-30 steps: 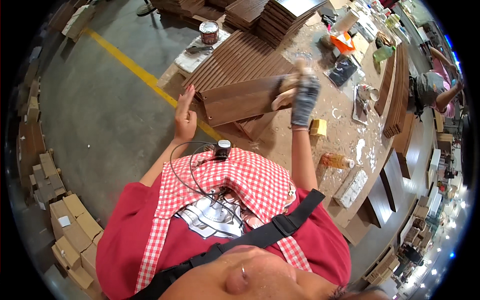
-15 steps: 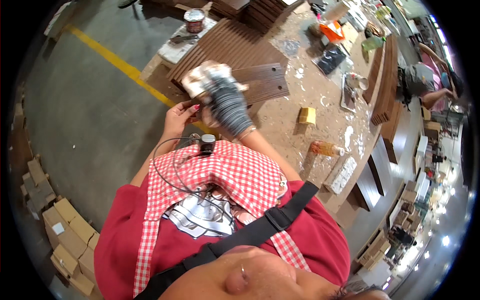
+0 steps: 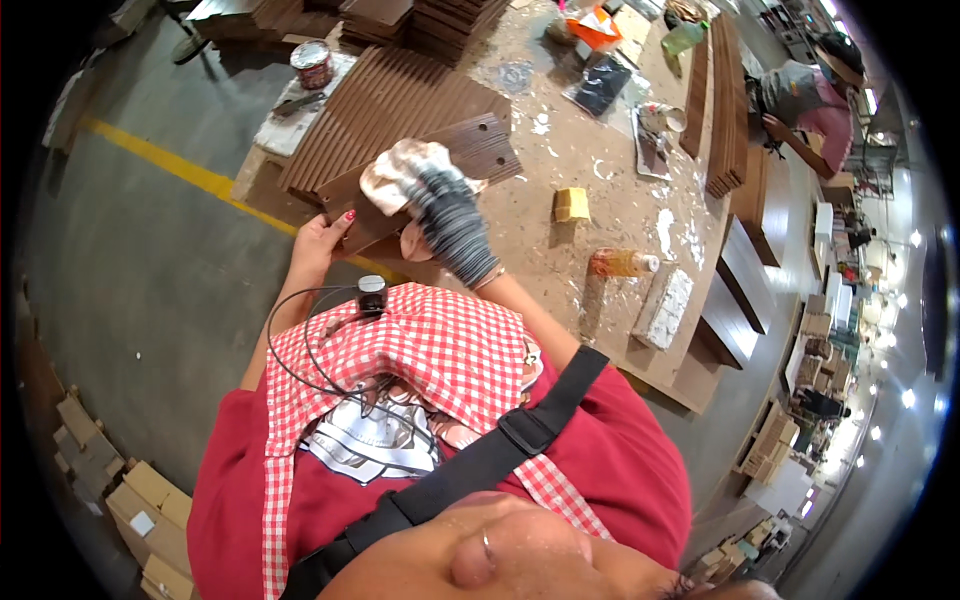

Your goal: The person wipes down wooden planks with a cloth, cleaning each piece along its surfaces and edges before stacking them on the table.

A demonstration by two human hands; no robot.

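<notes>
Left hand: fingers gripping brown board. Gloved right hand: fingers holding cloth on board. Red can: label illegible.

One bare left hand, one grey-gloved right hand
One crumpled cream cloth, one held brown wooden board, one dark-red can, one amber plastic bottle, one green plastic bottle.

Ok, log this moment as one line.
left hand: gripping brown board by its left end | right hand: gloved, holding cloth on board | workbench: yellow block, amber bottle
</notes>
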